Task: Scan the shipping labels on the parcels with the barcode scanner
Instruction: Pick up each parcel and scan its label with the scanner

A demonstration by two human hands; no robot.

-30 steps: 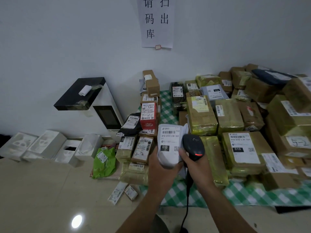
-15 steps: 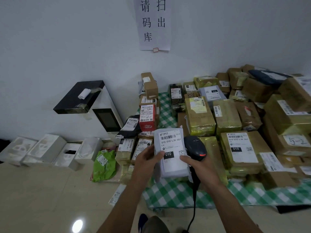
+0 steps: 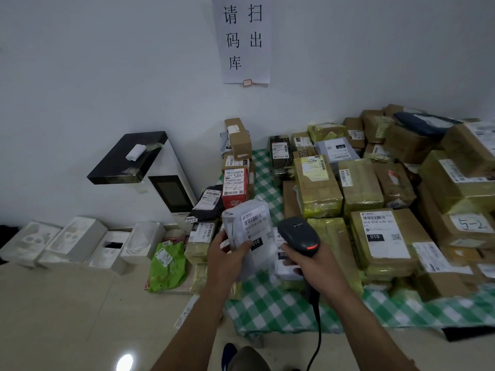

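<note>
My left hand (image 3: pixel 227 257) grips a white soft parcel (image 3: pixel 250 226) tilted up, its shipping label with barcode and a black "010" tag facing me. My right hand (image 3: pixel 308 266) holds a black corded barcode scanner (image 3: pixel 298 235), a red light on its head, just right of that parcel. A second white parcel (image 3: pixel 285 266) with a "010" tag lies under the scanner on the green checked cloth (image 3: pixel 281 309). Many brown taped boxes, such as one labelled "010" (image 3: pixel 383 236), cover the cloth to the right.
A black-and-white kiosk machine (image 3: pixel 160 180) stands against the wall at left. White boxes (image 3: pixel 80 242) line the floor below it. A green bag (image 3: pixel 167 266) and small labelled parcels (image 3: pixel 203 236) lie left of the cloth. A paper sign (image 3: pixel 243 38) hangs on the wall.
My left hand has lifted the top white parcel up and to the left, tilting it, which uncovers a second white parcel beneath. The scanner stays beside it in my right hand.
</note>
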